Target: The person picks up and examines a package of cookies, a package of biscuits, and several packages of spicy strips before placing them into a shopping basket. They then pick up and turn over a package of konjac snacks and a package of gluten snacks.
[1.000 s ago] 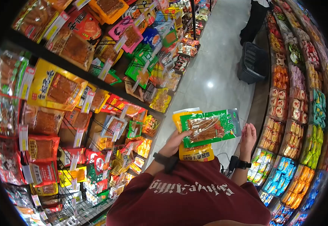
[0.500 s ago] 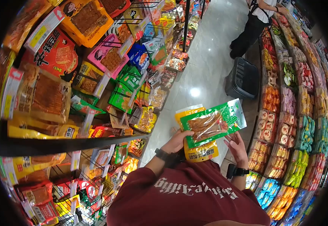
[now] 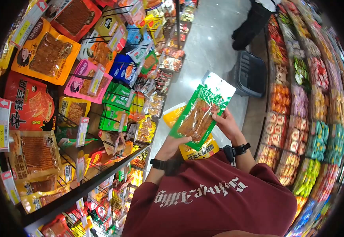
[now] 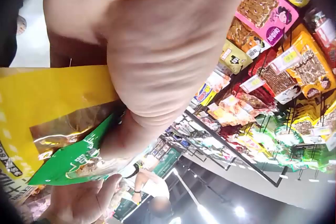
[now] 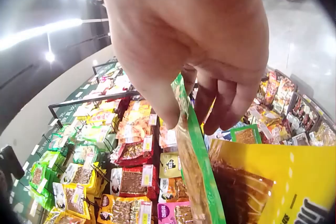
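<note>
Over the front of a maroon shirt, a green snack packet (image 3: 200, 112) with a clear window of brown strips slants up to its white end. My left hand (image 3: 171, 147) grips its lower left side, thumb on the front. A yellow snack packet (image 3: 198, 150) lies behind the green one, partly covered by it, in the same left hand. On the packet's right edge, my right hand (image 3: 228, 125) pinches with the thumb in front and fingers behind. The right wrist view shows the green packet (image 5: 197, 166) edge-on beneath the thumb, with the yellow packet (image 5: 283, 176) beside it.
Racks of hanging snack packets with price tags (image 3: 4, 124) fill the left, crossed by a black rail (image 3: 89, 183). Bins of wrapped snacks (image 3: 280, 102) line the right. A dark basket (image 3: 251, 73) stands on the aisle floor (image 3: 203, 39), near a person in black trousers (image 3: 251, 25).
My right hand has moved from beside the green packet to pinch its right edge. The packet has turned so its white end points further up. The head view has shifted along the racks.
</note>
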`<state>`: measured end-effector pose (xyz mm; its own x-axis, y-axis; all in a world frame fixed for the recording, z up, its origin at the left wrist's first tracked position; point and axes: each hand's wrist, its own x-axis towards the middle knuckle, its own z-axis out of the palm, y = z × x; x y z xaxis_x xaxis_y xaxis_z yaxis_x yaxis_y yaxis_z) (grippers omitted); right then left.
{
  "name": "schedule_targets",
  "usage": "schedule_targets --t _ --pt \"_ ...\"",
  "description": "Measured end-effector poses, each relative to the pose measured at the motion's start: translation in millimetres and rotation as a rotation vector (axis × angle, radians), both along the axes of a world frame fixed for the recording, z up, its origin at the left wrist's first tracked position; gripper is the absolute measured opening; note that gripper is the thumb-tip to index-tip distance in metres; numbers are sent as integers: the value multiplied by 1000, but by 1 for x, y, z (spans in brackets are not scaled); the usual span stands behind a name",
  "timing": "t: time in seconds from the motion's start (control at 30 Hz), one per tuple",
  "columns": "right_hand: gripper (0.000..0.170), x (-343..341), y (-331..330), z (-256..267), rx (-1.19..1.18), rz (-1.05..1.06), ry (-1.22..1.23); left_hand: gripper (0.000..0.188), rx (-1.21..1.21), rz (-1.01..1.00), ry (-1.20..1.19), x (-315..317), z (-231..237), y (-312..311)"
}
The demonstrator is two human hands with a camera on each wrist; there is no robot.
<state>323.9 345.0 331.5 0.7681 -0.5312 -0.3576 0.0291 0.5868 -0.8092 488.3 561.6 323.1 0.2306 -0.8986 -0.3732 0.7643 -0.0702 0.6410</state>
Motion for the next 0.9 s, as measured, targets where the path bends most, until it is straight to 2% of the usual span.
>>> schedule_targets --t 0.13,0.23,0.27,0.37,0.43,0.5,0.53,0.63,0.67,0.7,0.73,0.9 --pt "44 28 -59 -3 -53 94 37 71 -51 61 -99 6 19 -52" --pt "45 39 -109 -10 6 103 -7 70 7 182 -24 8 28 -86" --pt "44 44 -124 -4 28 101 -64 59 22 251 -63 5 23 -93" --pt "43 54 -171 -8 155 105 -111 50 99 508 110 -7 6 -107" --pt "42 62 -200 -25 197 125 -102 48 103 668 146 -17 19 -117" --pt "41 71 -222 -29 255 169 -87 49 67 789 247 -28 23 -113" --pt "40 78 -233 -38 258 218 -74 51 97 838 217 -35 26 -108" --pt "39 95 -248 -46 151 363 33 51 158 950 250 -50 13 -80" --pt "39 101 -246 -43 178 383 16 51 195 996 265 -52 30 -78" --pt "40 106 -245 -46 186 425 16 50 252 1043 234 -54 59 -81" --pt "40 110 -243 -50 192 463 14 51 261 1059 144 -58 38 -63" --pt "41 121 -201 -36 294 604 -27 53 354 1166 -90 -83 43 -20"
